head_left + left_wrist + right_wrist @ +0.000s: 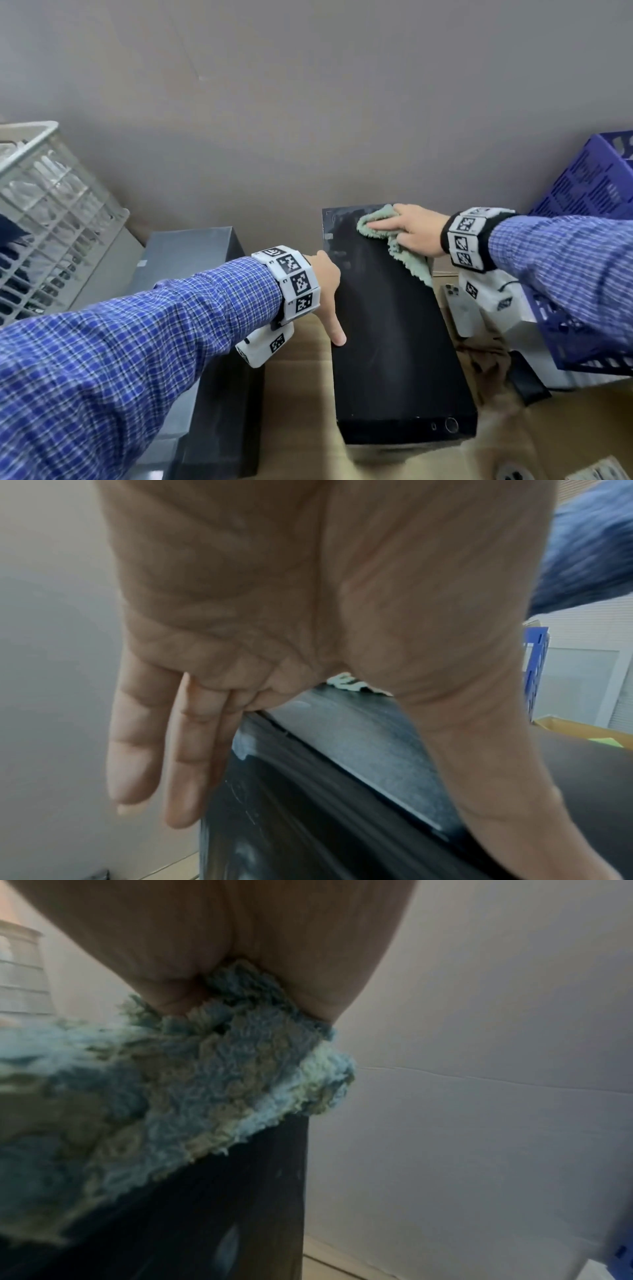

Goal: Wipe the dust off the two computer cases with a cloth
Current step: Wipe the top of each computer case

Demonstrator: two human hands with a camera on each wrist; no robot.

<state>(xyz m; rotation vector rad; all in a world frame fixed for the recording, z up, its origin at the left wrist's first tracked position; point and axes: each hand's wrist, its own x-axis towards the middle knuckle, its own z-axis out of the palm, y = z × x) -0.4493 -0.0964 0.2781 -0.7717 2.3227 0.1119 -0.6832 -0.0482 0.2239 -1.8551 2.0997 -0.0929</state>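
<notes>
Sleeves in blue check fill the near foreground of the head view, both arms reaching out over two cases. Right case [394,329], black, lies with its long axis running away toward the wall, its button end nearest us. Left hand [327,291] rests on that case's left edge, thumb stretched along the top, fingers down the side out of sight. Right hand [411,229] lies flat-fingered on the green cloth [394,240], pressing it onto the far right corner of the case; a tail of cloth hangs off the right edge. Left case [191,246] lies parallel, just beyond the left arm, untouched. White rack [44,205] far left, blue crate [589,192] far right, phone [460,308] beside the right case.

Left wrist view now: palm up close, left hand [274,601] relaxed, fingers [133,737] straight, hanging down the side of the right case [342,791], which the head view hides.

Right wrist view: right hand [212,934] sits on the bunched cloth [164,1096], fingertips hidden beyond the heel of the hand, so the grip is unclear from here; cloth overlaps the dark right case [222,1218] at its edge by the wall.
</notes>
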